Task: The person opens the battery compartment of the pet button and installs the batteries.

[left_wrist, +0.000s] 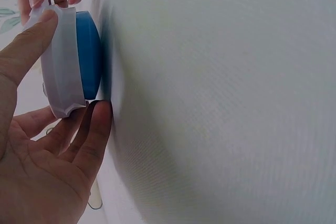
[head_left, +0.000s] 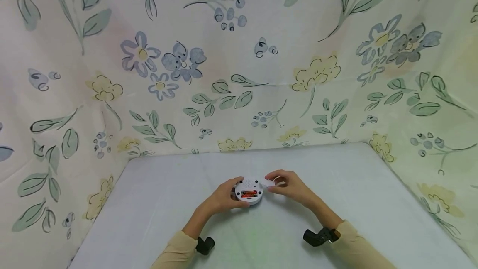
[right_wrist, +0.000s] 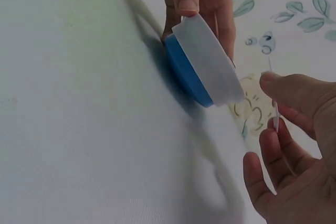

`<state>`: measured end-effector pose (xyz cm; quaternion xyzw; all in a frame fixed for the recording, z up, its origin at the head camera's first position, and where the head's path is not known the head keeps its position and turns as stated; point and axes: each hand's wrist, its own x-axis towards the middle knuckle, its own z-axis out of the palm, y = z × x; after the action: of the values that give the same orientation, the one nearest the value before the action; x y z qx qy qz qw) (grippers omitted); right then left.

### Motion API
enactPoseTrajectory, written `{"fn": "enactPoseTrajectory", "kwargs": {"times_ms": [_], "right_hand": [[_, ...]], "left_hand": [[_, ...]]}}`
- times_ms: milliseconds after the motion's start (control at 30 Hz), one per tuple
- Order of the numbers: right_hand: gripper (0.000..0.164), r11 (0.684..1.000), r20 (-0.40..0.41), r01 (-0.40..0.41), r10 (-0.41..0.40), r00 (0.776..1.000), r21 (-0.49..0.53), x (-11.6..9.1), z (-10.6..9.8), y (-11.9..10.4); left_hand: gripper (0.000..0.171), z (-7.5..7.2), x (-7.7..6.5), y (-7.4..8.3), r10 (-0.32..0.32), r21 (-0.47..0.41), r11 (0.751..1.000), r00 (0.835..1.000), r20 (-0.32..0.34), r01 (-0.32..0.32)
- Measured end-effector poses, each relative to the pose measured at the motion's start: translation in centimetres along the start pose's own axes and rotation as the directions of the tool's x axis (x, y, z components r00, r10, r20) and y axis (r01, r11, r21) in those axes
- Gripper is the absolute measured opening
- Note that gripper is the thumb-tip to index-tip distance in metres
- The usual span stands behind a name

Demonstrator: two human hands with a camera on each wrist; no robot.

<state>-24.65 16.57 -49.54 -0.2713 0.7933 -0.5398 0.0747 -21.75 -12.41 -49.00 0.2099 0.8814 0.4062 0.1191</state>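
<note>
My left hand (head_left: 223, 197) grips a round battery-powered device (head_left: 247, 186), thumb on one side and fingers on the other. Its white underside faces up, with small holes, dark feet and an uncovered compartment where red batteries (head_left: 249, 194) lie side by side. From the side, in the left wrist view, the device has a white body (left_wrist: 62, 66) and a blue part (left_wrist: 88, 56) facing the table. Just right of it, my right hand (head_left: 293, 187) pinches a thin white battery cover (head_left: 268, 183) between thumb and fingers. That cover appears edge-on in the right wrist view.
A white cloth-covered table (head_left: 179, 182) lies under both hands. Behind it and at the sides hangs a floral curtain (head_left: 239, 111). Black wrist cameras sit at the left wrist (head_left: 205, 245) and right wrist (head_left: 318, 237).
</note>
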Motion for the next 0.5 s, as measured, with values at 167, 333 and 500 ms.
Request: {"fn": "enactPoseTrajectory", "kwargs": {"times_ms": [167,333,500], "right_hand": [[0.033,1.000,0.016,-0.004,0.004,1.000,0.010,0.6,0.7,-0.1],[0.032,1.000,0.020,0.018,-0.018,1.000,0.020,1.0,1.4,-0.1],[0.031,0.999,0.016,0.041,-0.041,0.999,0.014,1.3,2.1,-0.6]], "left_hand": [[0.085,0.0,0.0,0.0,0.019,0.002,1.000,1.000,-0.001,-0.019],[0.085,0.0,-0.1,0.1,0.025,-0.004,1.000,1.000,0.003,-0.025],[0.084,-0.1,-0.1,0.1,0.026,-0.021,0.999,1.000,0.006,-0.026]]}}
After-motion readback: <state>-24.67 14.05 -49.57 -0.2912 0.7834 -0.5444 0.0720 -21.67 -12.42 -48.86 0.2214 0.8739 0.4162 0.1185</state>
